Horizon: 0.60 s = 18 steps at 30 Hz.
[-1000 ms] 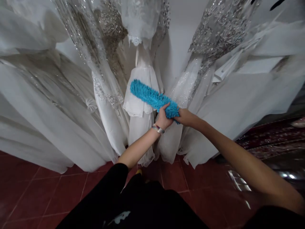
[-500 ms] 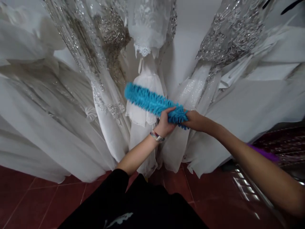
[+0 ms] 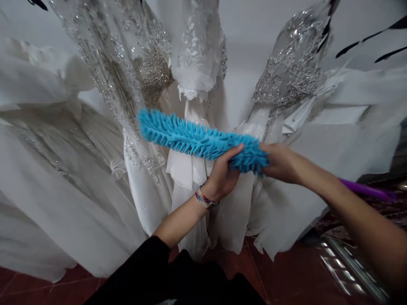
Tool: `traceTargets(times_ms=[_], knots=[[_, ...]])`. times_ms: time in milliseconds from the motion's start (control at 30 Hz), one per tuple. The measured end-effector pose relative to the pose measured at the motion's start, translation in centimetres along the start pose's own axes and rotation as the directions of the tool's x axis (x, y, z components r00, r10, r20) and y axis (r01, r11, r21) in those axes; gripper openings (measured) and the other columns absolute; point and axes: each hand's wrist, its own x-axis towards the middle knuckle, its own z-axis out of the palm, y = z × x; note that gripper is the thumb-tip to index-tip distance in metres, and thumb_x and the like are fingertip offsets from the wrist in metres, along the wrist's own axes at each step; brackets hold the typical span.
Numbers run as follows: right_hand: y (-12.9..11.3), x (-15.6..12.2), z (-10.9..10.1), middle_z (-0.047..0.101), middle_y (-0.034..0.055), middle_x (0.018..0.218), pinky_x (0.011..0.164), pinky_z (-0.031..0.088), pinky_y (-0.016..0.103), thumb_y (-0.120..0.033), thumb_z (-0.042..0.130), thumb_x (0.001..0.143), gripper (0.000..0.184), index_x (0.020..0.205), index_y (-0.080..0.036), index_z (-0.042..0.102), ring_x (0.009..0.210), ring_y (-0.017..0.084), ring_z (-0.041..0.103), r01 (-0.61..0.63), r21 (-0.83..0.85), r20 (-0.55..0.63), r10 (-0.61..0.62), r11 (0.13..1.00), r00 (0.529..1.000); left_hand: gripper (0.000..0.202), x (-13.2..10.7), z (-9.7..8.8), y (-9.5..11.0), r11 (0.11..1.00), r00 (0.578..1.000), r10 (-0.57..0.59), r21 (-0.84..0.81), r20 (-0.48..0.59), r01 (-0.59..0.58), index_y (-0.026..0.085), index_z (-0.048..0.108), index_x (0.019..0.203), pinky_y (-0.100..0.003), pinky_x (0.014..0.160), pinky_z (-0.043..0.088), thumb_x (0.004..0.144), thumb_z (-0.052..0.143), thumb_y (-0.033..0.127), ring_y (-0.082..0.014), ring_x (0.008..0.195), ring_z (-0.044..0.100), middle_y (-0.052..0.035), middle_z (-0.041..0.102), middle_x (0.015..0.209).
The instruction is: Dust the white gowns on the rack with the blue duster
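Long silver-beaded white gown (image 3: 114, 55): beads might snag fibres, should they touch. Shaggy blue chenille duster (image 3: 190, 136): held aslant, tip overlapping gown, contact uncertain. Left hand (image 3: 224, 176): clasped round duster; slack grip could let it twist. Right hand (image 3: 281, 163): closed at duster's right end.

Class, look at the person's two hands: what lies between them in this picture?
In the head view, one end of the fluffy blue duster lies between the left hand and the right hand.
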Motion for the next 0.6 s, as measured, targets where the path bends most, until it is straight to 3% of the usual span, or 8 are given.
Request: traceTargets(times_ms=[100,200,267,367,433,533,600], knots=[[0.6,0.5,-3.5,0.085,0.0104,0.108,0.091,0.064,0.044,-0.037,0.071,0.097,0.016,0.104,-0.024,0.077,0.099,0.034,0.082,0.045,-0.105,-0.297,-0.074,0.993,0.952,0.027,1.6,4.8,3.0,0.994,0.993,0.099,0.049,0.067,-0.103,0.022,0.089,0.104,-0.040,0.124,0.061,0.110,0.064,0.027,-0.0282,0.154,0.068,0.0030,0.084,0.142],[1.1,2.0,-5.5,0.083,0.0132,0.125,0.107,0.060,0.055,-0.055,0.063,0.109,0.038,0.115,-0.020,0.077,0.122,0.039,0.078,-0.003,-0.076,-0.463,-0.033,0.997,0.886,0.016,4.3,8.3,5.3,0.984,0.978,0.115,-0.157,0.171,-0.088,0.013,0.081,0.107,-0.043,0.131,0.056,0.109,0.065,0.014,-0.0275,0.156,0.067,-0.0054,0.081,0.147],[1.6,2.7,-6.2,0.083,0.0102,0.117,0.104,0.061,0.051,-0.063,0.062,0.110,0.047,0.114,-0.018,0.076,0.114,0.035,0.079,-0.004,-0.028,-0.391,-0.007,1.000,0.920,0.012,5.0,8.9,5.6,0.971,0.984,0.077,-0.236,0.158,-0.038,0.012,0.077,0.105,-0.051,0.135,0.051,0.110,0.066,0.013,-0.0310,0.161,0.062,-0.0075,0.080,0.148],[2.4,2.9,-7.4,0.077,0.0023,0.087,0.087,0.058,0.038,-0.076,0.067,0.104,0.060,0.096,-0.017,0.073,0.081,0.020,0.071,-0.005,-0.067,-0.227,-0.011,0.998,0.974,0.022,4.7,8.8,5.1,0.965,0.989,0.044,-0.261,0.142,-0.006,0.015,0.073,0.095,-0.054,0.138,0.046,0.113,0.060,0.010,-0.0315,0.167,0.055,-0.0067,0.083,0.140],[2.6,3.1,-7.9,0.073,0.0004,0.082,0.085,0.054,0.035,-0.081,0.063,0.102,0.065,0.093,-0.017,0.070,0.078,0.016,0.068,-0.004,-0.129,-0.268,-0.030,0.992,0.963,0.027,4.8,8.9,5.1,0.967,0.983,0.092,-0.250,0.156,-0.051,0.018,0.073,0.094,-0.053,0.139,0.046,0.114,0.058,0.009,-0.0290,0.166,0.056,-0.0039,0.085,0.134],[2.0,3.8,-7.5,0.077,0.0029,0.099,0.093,0.055,0.039,-0.079,0.052,0.108,0.067,0.105,-0.015,0.073,0.096,0.022,0.074,0.028,-0.093,-0.419,-0.064,0.995,0.906,0.027,5.9,9.1,5.3,0.967,0.976,0.149,-0.228,0.156,-0.111,0.022,0.074,0.094,-0.050,0.141,0.046,0.114,0.060,0.011,-0.0255,0.163,0.060,-0.0006,0.086,0.130],[1.7,4.0,-7.0,0.079,0.0041,0.105,0.095,0.057,0.040,-0.076,0.050,0.111,0.066,0.107,-0.015,0.074,0.100,0.025,0.075,0.051,-0.019,-0.399,-0.055,0.999,0.915,0.024,6.7,8.9,5.0,0.973,0.985,0.123,-0.212,0.124,-0.095,0.023,0.074,0.093,-0.050,0.141,0.045,0.113,0.066,0.016,-0.0261,0.163,0.060,-0.0013,0.087,0.126]])
